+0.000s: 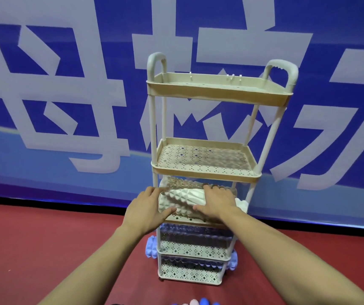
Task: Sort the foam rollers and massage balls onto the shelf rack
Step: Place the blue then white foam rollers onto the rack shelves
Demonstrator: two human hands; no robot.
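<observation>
A beige shelf rack [207,172] with several perforated tiers stands on the red floor against a blue banner. On its third tier lies a white textured foam roller [187,200]. My left hand [148,208] holds the roller's left end and my right hand [215,203] grips its right part, fingers over the top and thumbs in front. Another white roller end [241,204] shows behind my right hand. A blue spiked roller [151,249] lies on a lower tier, its ends sticking out at both sides. Small pink and blue massage balls [198,302] peek in at the bottom edge.
The two upper tiers [207,93] hold nothing. The rack has handle loops [283,69] at the top. Red floor [55,249] spreads to the left and right of the rack. The blue banner wall [66,106] stands right behind it.
</observation>
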